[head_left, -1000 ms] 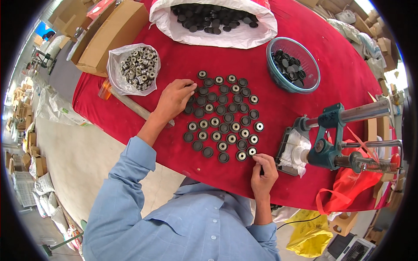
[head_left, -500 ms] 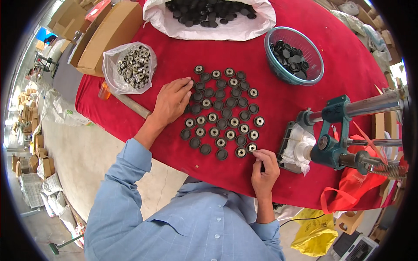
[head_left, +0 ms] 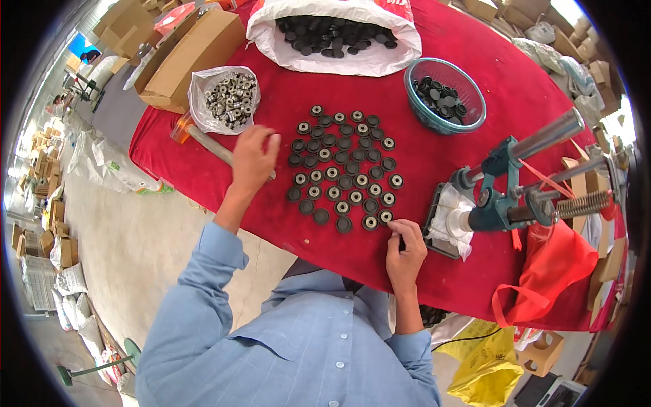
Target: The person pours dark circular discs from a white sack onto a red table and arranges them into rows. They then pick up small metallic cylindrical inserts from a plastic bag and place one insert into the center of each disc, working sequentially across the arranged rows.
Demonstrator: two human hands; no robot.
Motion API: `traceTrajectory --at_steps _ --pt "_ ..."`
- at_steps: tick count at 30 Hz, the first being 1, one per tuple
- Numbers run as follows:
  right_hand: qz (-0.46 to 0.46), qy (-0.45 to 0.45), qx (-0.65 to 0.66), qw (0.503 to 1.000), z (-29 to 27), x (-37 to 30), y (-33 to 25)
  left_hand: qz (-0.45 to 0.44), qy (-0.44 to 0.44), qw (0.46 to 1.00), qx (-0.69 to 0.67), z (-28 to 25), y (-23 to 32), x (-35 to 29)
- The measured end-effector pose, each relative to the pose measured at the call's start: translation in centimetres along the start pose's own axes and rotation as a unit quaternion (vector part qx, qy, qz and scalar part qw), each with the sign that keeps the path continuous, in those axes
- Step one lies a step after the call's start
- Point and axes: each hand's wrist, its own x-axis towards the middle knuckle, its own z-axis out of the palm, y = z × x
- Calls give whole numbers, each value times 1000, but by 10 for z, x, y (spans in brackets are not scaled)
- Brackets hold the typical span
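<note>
Black round caps (head_left: pixel 321 216) lie in loose rows on the red cloth, and several have a small metal bearing (head_left: pixel 303 127) seated in them. My left hand (head_left: pixel 253 161) is raised to the left of the rows, fingers stretched and thumb apart, with nothing visible in it. Just beyond it stands a clear plastic bag (head_left: pixel 196 102) full of metal bearings. At the near right corner of the rows, my right hand (head_left: pixel 407 254) is loosely curled. Its index fingertip touches or nearly touches a bearing-fitted cap (head_left: pixel 386 216); the inside of that hand is hidden.
A hand press (head_left: pixel 498 183) stands on the right, beside a red bag (head_left: pixel 553 261). At the back are a white sack (head_left: pixel 271 51) of black caps and a teal plastic bowl (head_left: pixel 479 102) of more. A hammer handle (head_left: pixel 211 145) and cardboard box (head_left: pixel 196 57) lie left.
My left hand has drawn back leftward from the rows toward the bag of bearings, uncovering a cap with a bearing. The right hand stays by the near corner. The whole view has shifted slightly.
</note>
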Motion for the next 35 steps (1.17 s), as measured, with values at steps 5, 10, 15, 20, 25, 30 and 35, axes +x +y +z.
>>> traceTrajectory --at_steps 5,10,15,20,25,30,35 --pt "-32 8 -8 999 1 -2 6 -210 59 960 174 -42 -59 -18" --pt "4 13 13 1000 0 -4 0 -345 72 913 204 -44 -133 2" --pt "4 27 20 999 3 -5 1 -406 46 910 74 -64 -187 2" --pt "40 33 69 996 2 -4 12 -445 70 850 -272 -101 -168 -19" --pt "96 -7 145 985 -7 -5 -10 -297 139 894 -306 -96 -40 -111" --pt "94 -247 224 938 -10 -8 -84 -248 -13 796 -553 -53 140 -165" --pt "231 -396 121 880 -27 -13 -94 -89 -400 794 -449 -33 161 -182"
